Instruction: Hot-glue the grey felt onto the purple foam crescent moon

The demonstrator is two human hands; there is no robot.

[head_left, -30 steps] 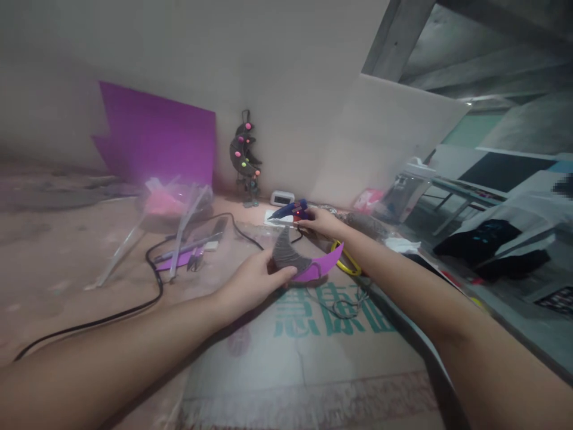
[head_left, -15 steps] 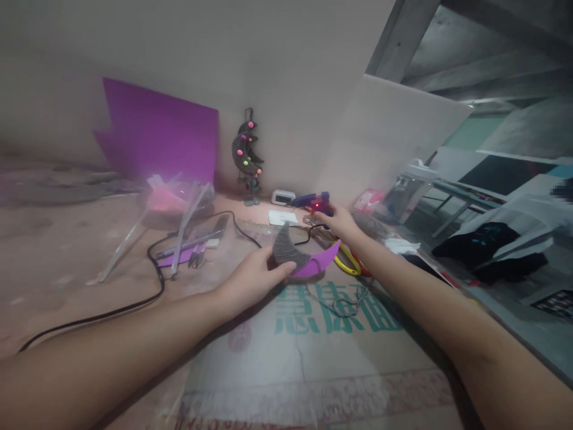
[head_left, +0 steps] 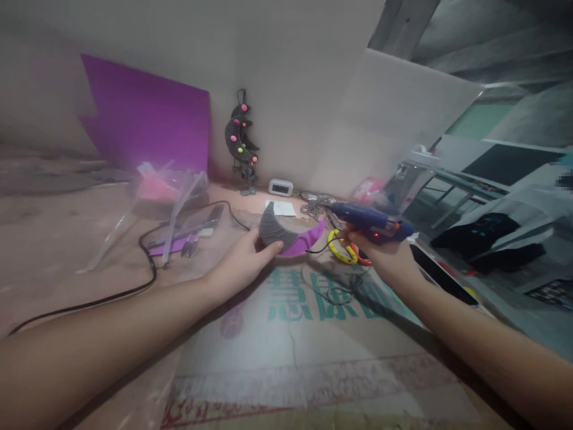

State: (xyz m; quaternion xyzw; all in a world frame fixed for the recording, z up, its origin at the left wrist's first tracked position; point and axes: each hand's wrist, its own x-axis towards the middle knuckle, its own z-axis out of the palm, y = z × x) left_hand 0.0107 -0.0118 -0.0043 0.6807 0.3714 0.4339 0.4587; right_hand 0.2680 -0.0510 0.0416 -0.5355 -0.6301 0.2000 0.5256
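Observation:
My left hand (head_left: 242,261) grips a purple crescent-shaped piece (head_left: 302,241), partly covered with grey wound string, and holds it just above the cardboard sheet (head_left: 313,346). My right hand (head_left: 385,258) is closed round a blue glue gun (head_left: 367,220) with a red light lit. The gun's nozzle points left toward the crescent, a short gap away. Its black cord (head_left: 147,263) trails left across the floor.
Yellow-handled scissors (head_left: 342,251) lie under the gun. A finished dark crescent ornament (head_left: 242,140) with coloured balls leans on the wall beside a purple sheet (head_left: 147,116). Clear glue sticks and a plastic bag (head_left: 165,194) lie at left. A small white clock (head_left: 280,187) stands by the wall.
My right hand took the glue gun from near the wall, lifted it and brought it back toward me, right of the crescent. My left hand kept hold of the crescent.

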